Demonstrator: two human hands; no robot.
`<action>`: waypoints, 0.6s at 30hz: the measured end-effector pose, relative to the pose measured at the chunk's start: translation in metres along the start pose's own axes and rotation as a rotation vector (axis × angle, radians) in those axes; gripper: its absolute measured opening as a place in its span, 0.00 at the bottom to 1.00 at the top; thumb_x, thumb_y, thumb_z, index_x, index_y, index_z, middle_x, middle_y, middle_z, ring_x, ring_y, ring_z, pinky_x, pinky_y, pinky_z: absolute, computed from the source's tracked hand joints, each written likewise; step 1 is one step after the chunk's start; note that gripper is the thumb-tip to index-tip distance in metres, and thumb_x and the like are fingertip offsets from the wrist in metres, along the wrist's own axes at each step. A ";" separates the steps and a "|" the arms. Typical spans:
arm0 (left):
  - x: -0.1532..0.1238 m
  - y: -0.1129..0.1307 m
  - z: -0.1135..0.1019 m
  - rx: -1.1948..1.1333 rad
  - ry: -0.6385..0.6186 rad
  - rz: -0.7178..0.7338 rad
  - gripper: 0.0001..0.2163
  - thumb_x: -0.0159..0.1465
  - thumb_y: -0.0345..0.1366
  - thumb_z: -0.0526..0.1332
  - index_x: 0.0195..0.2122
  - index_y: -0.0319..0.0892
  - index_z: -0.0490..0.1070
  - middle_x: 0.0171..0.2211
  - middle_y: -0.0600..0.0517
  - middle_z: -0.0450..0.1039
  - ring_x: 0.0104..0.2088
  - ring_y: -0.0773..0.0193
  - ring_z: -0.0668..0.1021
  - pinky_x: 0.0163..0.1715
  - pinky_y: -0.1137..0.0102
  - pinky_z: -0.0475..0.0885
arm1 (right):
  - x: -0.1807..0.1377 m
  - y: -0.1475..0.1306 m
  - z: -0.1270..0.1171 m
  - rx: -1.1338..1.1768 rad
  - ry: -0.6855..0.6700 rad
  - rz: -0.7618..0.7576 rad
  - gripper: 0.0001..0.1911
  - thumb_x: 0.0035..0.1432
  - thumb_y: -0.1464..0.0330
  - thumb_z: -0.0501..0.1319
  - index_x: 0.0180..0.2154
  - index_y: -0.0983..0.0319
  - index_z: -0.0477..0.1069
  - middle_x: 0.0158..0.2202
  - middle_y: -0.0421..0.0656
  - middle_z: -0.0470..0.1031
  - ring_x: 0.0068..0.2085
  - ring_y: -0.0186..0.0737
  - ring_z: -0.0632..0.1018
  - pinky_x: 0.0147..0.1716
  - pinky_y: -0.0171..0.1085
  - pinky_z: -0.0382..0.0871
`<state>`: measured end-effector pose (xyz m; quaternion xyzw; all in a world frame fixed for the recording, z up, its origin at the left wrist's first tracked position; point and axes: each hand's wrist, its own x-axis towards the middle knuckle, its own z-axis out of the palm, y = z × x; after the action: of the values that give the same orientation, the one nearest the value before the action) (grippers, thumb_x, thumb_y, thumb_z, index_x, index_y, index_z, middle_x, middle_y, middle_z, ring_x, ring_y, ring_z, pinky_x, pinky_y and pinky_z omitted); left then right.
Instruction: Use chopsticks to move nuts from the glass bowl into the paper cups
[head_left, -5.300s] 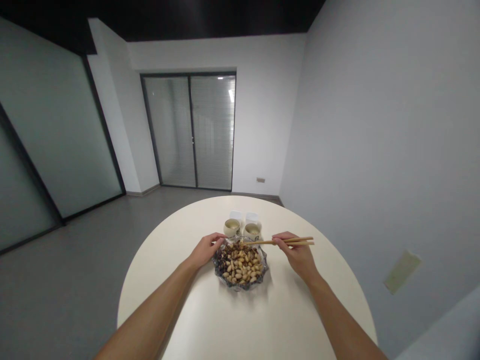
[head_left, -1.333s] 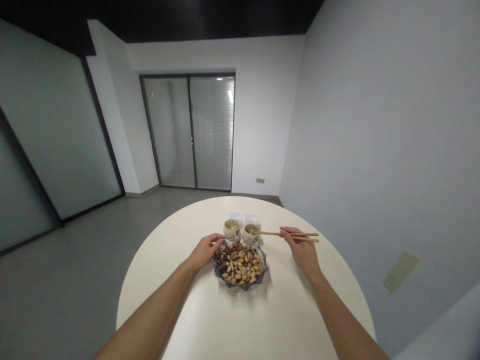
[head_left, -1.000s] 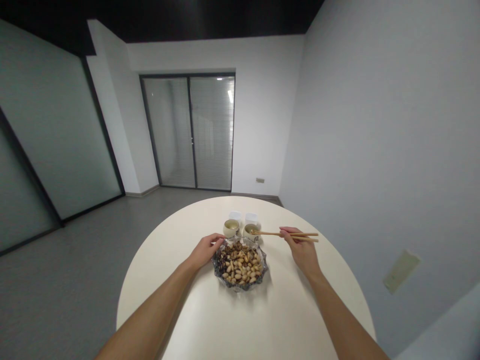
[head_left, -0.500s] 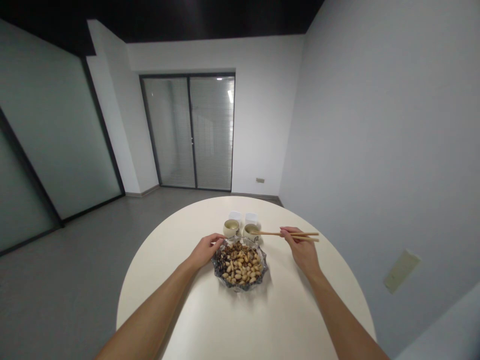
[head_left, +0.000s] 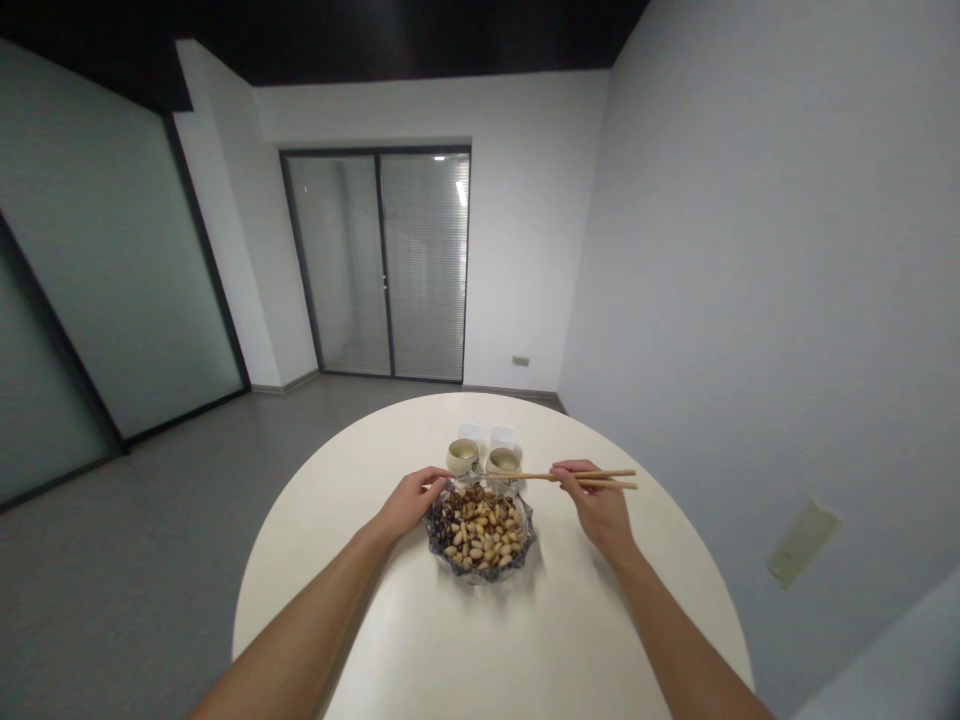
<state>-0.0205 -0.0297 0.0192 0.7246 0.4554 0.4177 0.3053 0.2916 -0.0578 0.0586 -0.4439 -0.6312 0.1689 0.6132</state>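
The right hand (head_left: 598, 505) pinches the chopsticks (head_left: 536, 477), whose tips just left the right cup (head_left: 501, 457) and seem back by the bowl (head_left: 481, 575) of nuts (head_left: 482, 532), while the left hand (head_left: 412, 500) touches the bowl's edge, but I can't tell if it grips.

Chopsticks (head_left: 611, 473), light tan, in right hand (head_left: 602, 512). Bowl (head_left: 480, 575), clear and grey-black, at left hand (head_left: 409, 498). Nuts (head_left: 484, 535), beige and dark brown. Two cups (head_left: 457, 460), pale cream-green, between the hands; dark marking on one. Surface (head_left: 577, 630), cream, beneath both.
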 end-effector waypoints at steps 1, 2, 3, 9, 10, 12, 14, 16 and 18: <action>0.000 0.001 0.000 0.000 -0.002 0.001 0.16 0.66 0.45 0.55 0.45 0.42 0.77 0.43 0.48 0.80 0.44 0.55 0.79 0.48 0.64 0.72 | -0.001 -0.002 0.002 -0.001 -0.027 0.000 0.18 0.54 0.52 0.65 0.32 0.60 0.78 0.31 0.46 0.80 0.32 0.44 0.78 0.33 0.41 0.74; 0.000 0.001 0.000 0.000 -0.003 0.001 0.16 0.66 0.45 0.55 0.45 0.42 0.77 0.43 0.48 0.80 0.44 0.55 0.79 0.48 0.63 0.72 | -0.003 -0.003 0.003 -0.001 -0.051 0.000 0.17 0.55 0.52 0.65 0.32 0.60 0.78 0.31 0.46 0.80 0.32 0.44 0.78 0.33 0.41 0.74; 0.000 0.002 0.000 0.001 -0.002 0.002 0.16 0.66 0.45 0.55 0.45 0.42 0.77 0.43 0.48 0.80 0.44 0.55 0.79 0.48 0.63 0.72 | -0.004 -0.005 0.004 0.000 -0.076 -0.001 0.17 0.55 0.53 0.65 0.32 0.60 0.78 0.31 0.45 0.80 0.32 0.44 0.78 0.33 0.41 0.74; 0.000 0.005 0.000 -0.010 0.007 0.010 0.17 0.65 0.46 0.55 0.44 0.42 0.77 0.43 0.48 0.80 0.44 0.54 0.79 0.48 0.62 0.72 | -0.008 -0.011 0.010 0.004 -0.197 -0.007 0.13 0.57 0.56 0.65 0.33 0.59 0.79 0.32 0.44 0.81 0.35 0.44 0.79 0.37 0.41 0.74; 0.000 0.005 0.000 -0.012 0.006 0.009 0.17 0.65 0.46 0.56 0.45 0.42 0.77 0.43 0.48 0.80 0.44 0.54 0.79 0.48 0.62 0.73 | -0.008 -0.011 0.010 0.002 -0.205 -0.005 0.13 0.57 0.57 0.65 0.33 0.59 0.79 0.32 0.44 0.81 0.35 0.44 0.79 0.37 0.41 0.74; 0.000 0.004 0.000 -0.008 0.010 0.007 0.17 0.65 0.46 0.56 0.45 0.42 0.77 0.43 0.47 0.81 0.44 0.54 0.79 0.48 0.62 0.73 | -0.008 -0.011 0.010 0.001 -0.208 -0.001 0.13 0.57 0.57 0.65 0.32 0.59 0.79 0.32 0.44 0.81 0.35 0.45 0.79 0.37 0.41 0.74; 0.000 0.005 0.000 -0.001 0.015 0.008 0.17 0.65 0.46 0.56 0.44 0.42 0.77 0.43 0.47 0.80 0.45 0.54 0.79 0.49 0.62 0.72 | -0.009 -0.010 0.010 -0.003 -0.208 0.000 0.13 0.57 0.56 0.64 0.32 0.59 0.79 0.32 0.44 0.81 0.35 0.45 0.79 0.37 0.41 0.75; 0.000 0.005 0.000 0.004 0.016 0.008 0.16 0.65 0.46 0.56 0.44 0.42 0.77 0.44 0.47 0.80 0.45 0.54 0.79 0.49 0.63 0.72 | -0.009 -0.009 0.011 -0.014 -0.210 0.006 0.13 0.57 0.56 0.64 0.33 0.59 0.79 0.33 0.44 0.81 0.36 0.45 0.79 0.38 0.41 0.74; 0.000 0.006 0.000 0.010 0.012 0.003 0.16 0.65 0.46 0.56 0.44 0.42 0.77 0.43 0.48 0.81 0.45 0.54 0.79 0.48 0.63 0.72 | -0.009 -0.008 0.011 -0.021 -0.215 0.012 0.12 0.57 0.56 0.65 0.33 0.58 0.79 0.33 0.44 0.81 0.36 0.45 0.79 0.38 0.41 0.74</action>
<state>-0.0179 -0.0322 0.0239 0.7241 0.4583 0.4203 0.2982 0.2776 -0.0658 0.0573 -0.4337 -0.6923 0.2125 0.5362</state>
